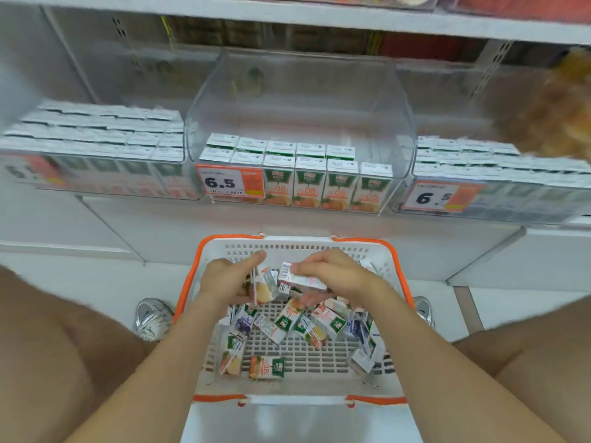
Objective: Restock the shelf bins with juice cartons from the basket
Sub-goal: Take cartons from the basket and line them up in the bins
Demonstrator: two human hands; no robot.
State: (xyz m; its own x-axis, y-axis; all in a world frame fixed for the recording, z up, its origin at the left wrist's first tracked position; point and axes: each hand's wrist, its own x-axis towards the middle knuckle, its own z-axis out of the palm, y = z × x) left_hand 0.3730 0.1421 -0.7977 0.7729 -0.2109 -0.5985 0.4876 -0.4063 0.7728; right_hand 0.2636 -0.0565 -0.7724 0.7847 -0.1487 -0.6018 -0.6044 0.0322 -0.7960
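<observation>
Hovering over the basket [397, 273], left hand [224, 279] pinches a yellow carton [263, 289], right hand [332, 273] a barcoded carton [299, 278].

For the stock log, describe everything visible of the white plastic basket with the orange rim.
The white perforated plastic basket with an orange rim sits upright on the pale floor below the clear shelf bins. Its orange handles lie folded down along its near and far edges. Juice cartons lie jumbled on its grid bottom, part of it bare. Inside it the left hand and right hand each grip one juice carton.
</observation>
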